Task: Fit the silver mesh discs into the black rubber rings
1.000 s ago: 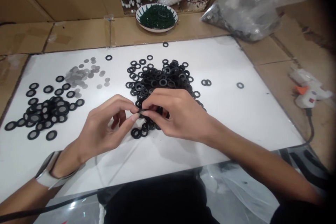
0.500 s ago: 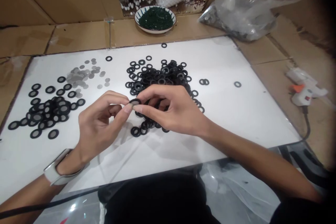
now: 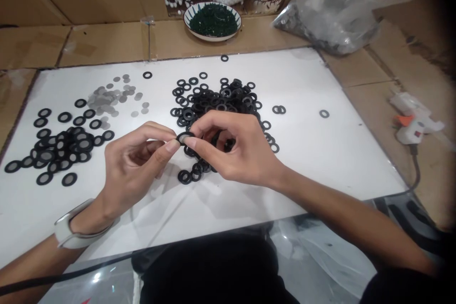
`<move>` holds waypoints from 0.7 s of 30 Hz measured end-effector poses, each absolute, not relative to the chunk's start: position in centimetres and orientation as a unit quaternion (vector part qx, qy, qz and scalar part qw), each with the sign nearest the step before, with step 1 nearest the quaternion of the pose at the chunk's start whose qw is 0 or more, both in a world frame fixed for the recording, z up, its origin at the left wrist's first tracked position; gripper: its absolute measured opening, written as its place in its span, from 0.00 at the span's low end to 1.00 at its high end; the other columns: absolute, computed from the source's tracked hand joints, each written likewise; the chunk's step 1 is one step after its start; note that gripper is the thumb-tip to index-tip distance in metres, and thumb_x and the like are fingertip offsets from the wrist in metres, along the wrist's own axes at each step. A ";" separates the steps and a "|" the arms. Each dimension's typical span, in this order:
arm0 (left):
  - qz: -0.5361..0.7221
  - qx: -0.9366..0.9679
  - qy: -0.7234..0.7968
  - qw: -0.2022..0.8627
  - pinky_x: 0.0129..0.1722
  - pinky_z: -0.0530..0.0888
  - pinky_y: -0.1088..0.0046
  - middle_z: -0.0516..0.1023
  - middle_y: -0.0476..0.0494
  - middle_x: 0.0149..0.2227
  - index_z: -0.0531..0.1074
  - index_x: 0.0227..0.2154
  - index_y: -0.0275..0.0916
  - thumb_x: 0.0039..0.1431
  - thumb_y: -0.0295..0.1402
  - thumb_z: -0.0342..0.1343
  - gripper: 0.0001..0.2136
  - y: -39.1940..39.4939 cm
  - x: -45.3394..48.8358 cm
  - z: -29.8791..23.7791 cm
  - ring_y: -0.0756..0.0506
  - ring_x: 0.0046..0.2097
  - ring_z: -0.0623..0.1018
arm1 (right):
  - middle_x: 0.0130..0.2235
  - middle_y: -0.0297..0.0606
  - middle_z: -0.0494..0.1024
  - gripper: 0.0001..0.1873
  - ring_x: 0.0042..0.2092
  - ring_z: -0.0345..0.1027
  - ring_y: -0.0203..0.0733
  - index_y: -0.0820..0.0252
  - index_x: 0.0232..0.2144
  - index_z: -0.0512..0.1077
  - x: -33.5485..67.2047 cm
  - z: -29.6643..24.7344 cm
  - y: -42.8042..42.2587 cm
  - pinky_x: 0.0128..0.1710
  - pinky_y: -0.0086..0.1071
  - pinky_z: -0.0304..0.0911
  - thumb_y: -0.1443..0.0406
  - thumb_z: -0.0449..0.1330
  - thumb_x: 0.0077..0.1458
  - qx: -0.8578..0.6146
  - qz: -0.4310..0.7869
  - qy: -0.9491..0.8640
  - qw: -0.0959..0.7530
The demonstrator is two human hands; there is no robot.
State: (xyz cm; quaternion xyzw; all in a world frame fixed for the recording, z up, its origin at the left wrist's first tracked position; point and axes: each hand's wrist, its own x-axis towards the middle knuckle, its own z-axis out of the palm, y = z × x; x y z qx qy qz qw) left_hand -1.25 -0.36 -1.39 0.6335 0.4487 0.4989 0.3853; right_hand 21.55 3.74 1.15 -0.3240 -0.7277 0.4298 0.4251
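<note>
Both hands meet over the white board [image 3: 320, 161] and pinch one black rubber ring [image 3: 184, 137] between thumbs and forefingers. My left hand [image 3: 137, 164] holds its left edge, my right hand [image 3: 231, 149] its right edge. A grey disc seems to sit inside the ring. Just behind the hands lies a big heap of black rings [image 3: 217, 104]. A pile of small grey mesh discs [image 3: 112, 97] lies at the left rear. Rings filled with mesh [image 3: 60, 145] are gathered at the far left.
A bowl of dark green beads [image 3: 213, 21] stands behind the board on cardboard. A clear plastic bag [image 3: 331, 9] lies at the back right. A white glue gun [image 3: 415, 121] with its cord rests at the right. Stray rings [image 3: 324, 114] dot the board.
The hands lifted a ring off the heap's front edge and now hold it slightly higher, flat side showing. The view shifted a little.
</note>
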 end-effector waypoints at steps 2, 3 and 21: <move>0.498 0.640 0.449 0.376 0.16 0.67 0.74 0.81 0.46 0.42 0.85 0.44 0.44 0.72 0.29 0.66 0.04 -0.4 -1.3 -1.4 0.56 0.22 0.70 | 0.35 0.32 0.84 0.05 0.34 0.76 0.33 0.61 0.37 0.81 21.7 1.2 3.8 0.29 0.25 0.66 0.65 0.72 0.65 -0.321 0.415 -0.742 0.419; 0.496 0.644 0.449 0.371 0.16 0.67 0.74 0.81 0.46 0.41 0.85 0.44 0.44 0.72 0.29 0.66 0.04 -0.4 -1.3 -1.4 0.56 0.23 0.70 | 0.35 0.32 0.84 0.05 0.34 0.76 0.33 0.61 0.37 0.81 21.8 1.2 3.9 0.30 0.25 0.67 0.66 0.71 0.66 -0.317 0.407 -0.750 0.414; 0.352 0.784 0.411 0.303 0.25 0.72 0.72 0.82 0.46 0.37 0.82 0.40 0.42 0.66 0.26 0.67 0.05 0.5 -2.3 -0.8 0.51 0.29 0.75 | 0.39 0.37 0.84 0.05 0.38 0.76 0.39 0.63 0.41 0.81 22.8 1.1 3.8 0.38 0.33 0.66 0.68 0.64 0.69 -0.299 0.333 -0.857 0.256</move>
